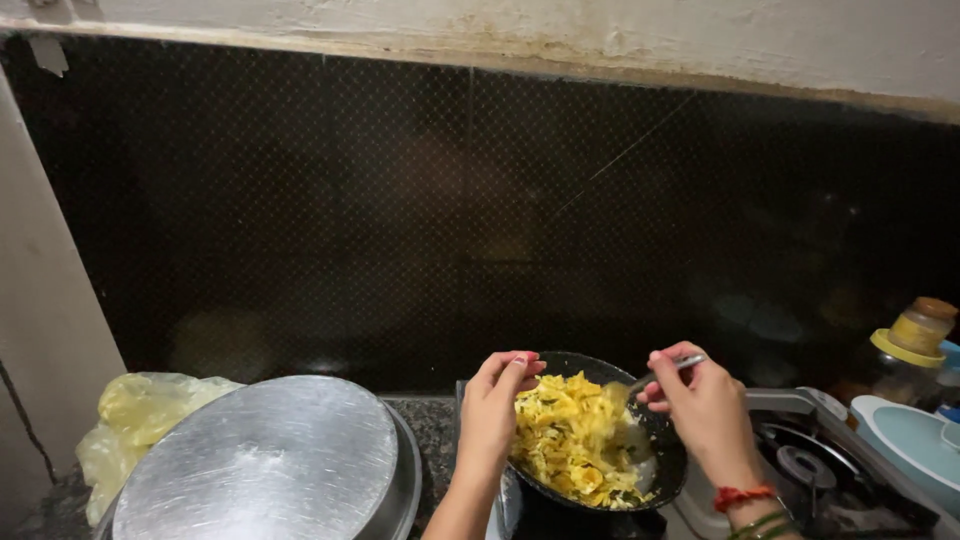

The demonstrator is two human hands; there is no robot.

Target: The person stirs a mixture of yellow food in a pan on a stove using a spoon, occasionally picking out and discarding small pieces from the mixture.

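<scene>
Low in the middle of the frame a round black pan (668,462) with a matte, dark rim sits tilted on a gas stove (800,440), holding a heap of ragged yellow egg pieces (575,440) flecked with green, soft and crumpled in texture. The left hand (495,405) rests at the pan's left rim, its fingers curled together and pinched over the edge of the food; whether this grip actually clasps the rim cannot be told. The right hand (700,405), at the pan's right side, has its grip closed around the thin shiny metal handle of a spoon (655,378), whose bowl dips into the egg near the pan's far edge. A red thread band (742,495) and green bangles circle that wrist. At lower left a broad, flat, dull-grey steel lid (260,460) covers a round vessel on the speckled dark stone table (432,425), with a crinkled yellowish plastic bag (135,415) just beside it. At the right edge stand a yellow-capped jar (915,335) and a pale blue lidded container (910,440). A fine diamond-patterned mesh (450,200) fills the dark window behind.
</scene>
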